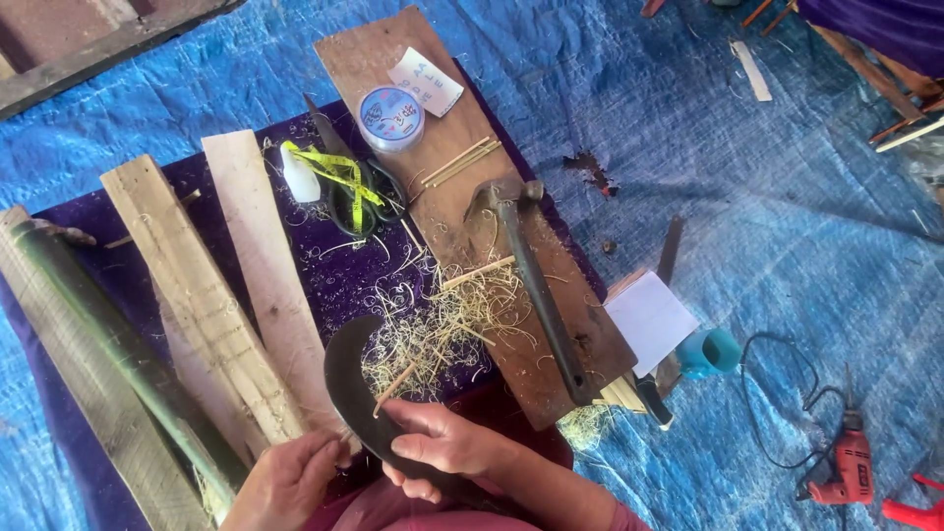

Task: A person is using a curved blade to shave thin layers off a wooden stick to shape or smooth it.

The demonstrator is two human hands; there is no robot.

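The right hand (438, 442) was clamped around the handle of a curved billhook (356, 393), also pinching a thin bamboo sliver (393, 389); the blade arced up and left. The left hand (290, 482), fingers loosely curled, touched the blade's underside. Shavings (442, 329) covered the purple cloth (339, 270) and wooden board (462, 197) on a blue tarpaulin (747, 197).

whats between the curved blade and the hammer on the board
In the head view, a heap of pale straw-like shavings lies between the dark curved blade and the rusty metal hammer on the brown wooden board.
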